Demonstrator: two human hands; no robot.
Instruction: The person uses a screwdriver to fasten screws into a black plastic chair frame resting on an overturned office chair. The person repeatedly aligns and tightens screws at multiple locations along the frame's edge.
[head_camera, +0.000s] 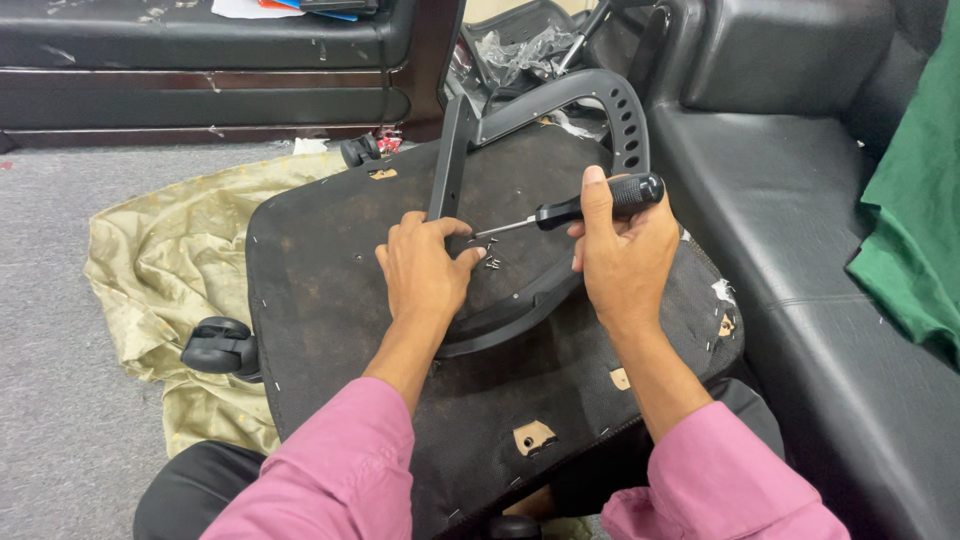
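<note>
While the right hand (625, 255) grips the screwdriver (570, 208) and the left hand (425, 270) pinches its tip, the loose screws (491, 258) near the middle of the seat bottom (330, 300) might roll off.

Screwdriver (560, 212) tip hidden behind left hand (425, 268); screws (491, 260) too small to tell; green cloth (915, 230) cut off right.

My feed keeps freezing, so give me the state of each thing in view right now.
Chair seat: upside down, underside up.
Armrest: lying on the seat, bracket by the left hand.
Screwdriver: gripped by the right hand, tip at the bracket.
Loose screws: lying on the seat.
</note>
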